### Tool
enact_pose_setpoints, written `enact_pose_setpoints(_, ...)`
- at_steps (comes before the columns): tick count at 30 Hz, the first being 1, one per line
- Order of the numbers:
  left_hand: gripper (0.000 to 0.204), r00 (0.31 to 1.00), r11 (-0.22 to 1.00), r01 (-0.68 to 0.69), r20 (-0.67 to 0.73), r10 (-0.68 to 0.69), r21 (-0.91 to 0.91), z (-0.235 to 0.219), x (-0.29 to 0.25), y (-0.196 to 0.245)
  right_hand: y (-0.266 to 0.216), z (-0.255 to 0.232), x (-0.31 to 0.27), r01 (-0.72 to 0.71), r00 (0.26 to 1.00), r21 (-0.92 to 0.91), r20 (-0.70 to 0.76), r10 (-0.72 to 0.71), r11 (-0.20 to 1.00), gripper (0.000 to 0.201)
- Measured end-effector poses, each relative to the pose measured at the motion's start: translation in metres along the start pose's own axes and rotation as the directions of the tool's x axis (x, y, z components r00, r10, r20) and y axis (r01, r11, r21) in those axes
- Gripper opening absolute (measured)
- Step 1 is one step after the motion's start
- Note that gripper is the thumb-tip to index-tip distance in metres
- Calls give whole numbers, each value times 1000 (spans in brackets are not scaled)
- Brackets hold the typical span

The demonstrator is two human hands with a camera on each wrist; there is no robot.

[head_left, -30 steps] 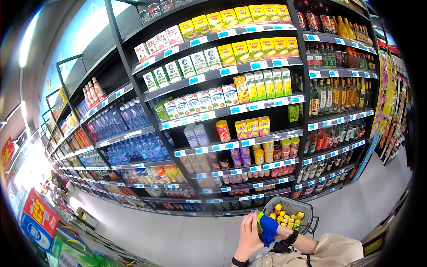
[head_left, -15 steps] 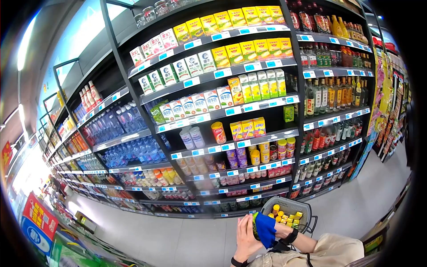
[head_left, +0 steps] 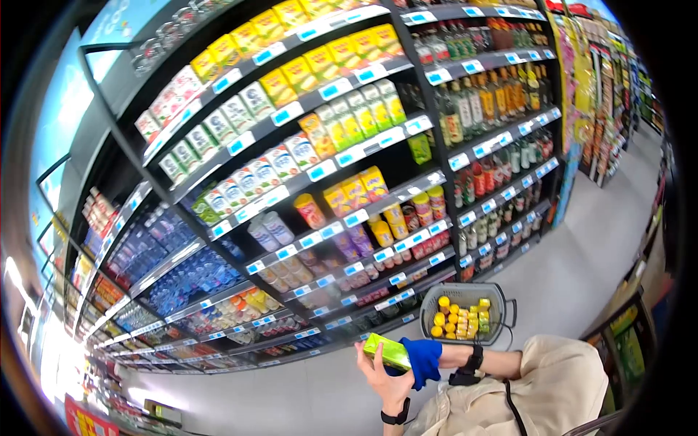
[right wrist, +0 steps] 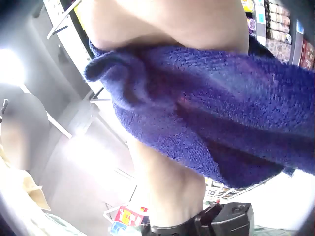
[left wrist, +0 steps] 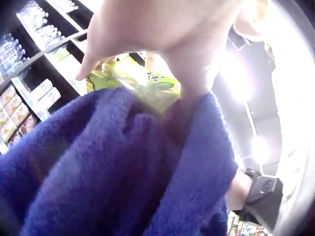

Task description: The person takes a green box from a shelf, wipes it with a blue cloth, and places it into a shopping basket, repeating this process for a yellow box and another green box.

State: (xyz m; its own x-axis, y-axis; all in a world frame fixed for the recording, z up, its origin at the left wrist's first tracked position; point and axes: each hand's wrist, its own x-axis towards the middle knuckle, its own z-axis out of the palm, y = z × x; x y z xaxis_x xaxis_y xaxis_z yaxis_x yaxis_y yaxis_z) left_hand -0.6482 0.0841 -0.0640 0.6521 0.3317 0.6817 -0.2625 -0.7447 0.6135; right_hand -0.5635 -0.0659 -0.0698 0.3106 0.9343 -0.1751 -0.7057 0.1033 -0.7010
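Observation:
Low in the head view, my left hand (head_left: 385, 379) grips a bright green carton (head_left: 387, 352), fingers and thumb at its sides. The carton is tilted, with one long face turned up. A blue cloth (head_left: 424, 357) drapes over its right end. My right hand (right wrist: 167, 22) holds this towel-like cloth, and in the head view the cloth hides its fingers. In the left wrist view, my left hand (left wrist: 162, 24) spans the carton (left wrist: 157, 91), with the cloth (left wrist: 123, 162) bunched in front.
A grey basket (head_left: 496, 291) with several yellow-capped jars and small yellow boxes stands on the floor beyond my hands. Tall black shelves (head_left: 320, 178) of cartons, cans and bottles run along the aisle. A bin of packages (head_left: 625, 338) is at the right.
The head view has turned and tilted, so the shelves sit lower left and tilted. The green carton has come round, showing a broad face instead of an edge.

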Motion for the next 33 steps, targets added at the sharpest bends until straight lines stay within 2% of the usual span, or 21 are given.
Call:
enact_pose_setpoints(1,79,1000,999,25,5,-25,-24,2,1,3,8,-18,11,21,995,116,93,-32,993,41)
enact_pose_setpoints(2,73,998,997,54,15,-53,-50,4,-2,6,21,-32,12,44,993,156,105,-61,987,43)
enact_pose_setpoints(3,65,992,977,126,31,-122,-170,9,-8,3,29,-39,11,66,989,197,117,-90,978,45)
enact_pose_setpoints(4,69,986,939,168,31,-166,-300,14,-11,6,11,-19,6,88,993,155,58,-98,984,46)
enact_pose_setpoints(6,73,966,861,245,36,-256,-446,22,-21,5,6,-17,14,81,996,105,-51,-76,991,50)
enact_pose_setpoints(8,80,936,751,350,181,-302,-560,19,-33,-1,-1,-12,22,153,980,129,-144,-134,980,47)
enact_pose_setpoints(10,85,877,599,476,303,-372,-644,20,-34,5,-22,12,15,232,933,-100,-258,-251,967,43)
enact_pose_setpoints(11,88,883,608,466,296,-364,-643,24,-35,3,-27,16,11,282,906,-90,-303,-296,955,38)
enact_pose_setpoints(12,84,903,581,422,268,-335,-696,29,-33,3,-25,9,16,241,878,-106,-400,-263,965,40)
enact_pose_setpoints(14,81,867,442,424,213,-451,-791,35,-33,8,-15,8,21,417,763,-127,-489,-422,900,34)
enact_pose_setpoints(17,79,844,263,374,209,-494,-890,34,-27,17,-12,1,21,515,664,-354,-411,-624,781,32)
enact_pose_setpoints(18,78,826,181,376,240,-511,-909,31,-23,20,-12,2,18,523,676,-299,-426,-602,798,30)
enact_pose_setpoints(20,77,790,12,362,300,-535,-932,22,-15,24,-14,7,27,521,462,-666,-306,-832,534,30)
enact_pose_setpoints(22,71,777,43,403,316,-545,-914,21,-18,15,-13,7,25,428,554,-643,-369,-746,635,41)
enact_pose_setpoints(23,68,772,57,418,321,-549,-907,20,-20,9,-20,11,22,324,573,-751,-328,-751,575,43)
enact_pose_setpoints(24,65,749,146,457,292,-594,-877,20,-21,6,-17,5,25,343,642,-666,-348,-683,662,46)
enact_pose_setpoints(26,59,707,303,528,213,-674,-794,20,-20,0,-20,4,23,314,701,-756,-224,-677,575,50)
enact_pose_setpoints(28,54,678,220,478,198,-708,-851,15,-17,-6,-25,15,17,110,773,-830,-275,-571,547,54)
enact_pose_setpoints(31,52,662,164,412,171,-730,-896,12,-13,-10,-41,40,17,-12,819,-797,-354,-452,603,66)
enact_pose_setpoints(32,52,660,174,421,168,-732,-890,13,-14,-11,-31,35,19,104,794,-747,-335,-507,656,69)
enact_pose_setpoints(33,51,658,185,431,167,-734,-883,14,-16,-12,-37,44,17,47,792,-789,-344,-505,612,74)
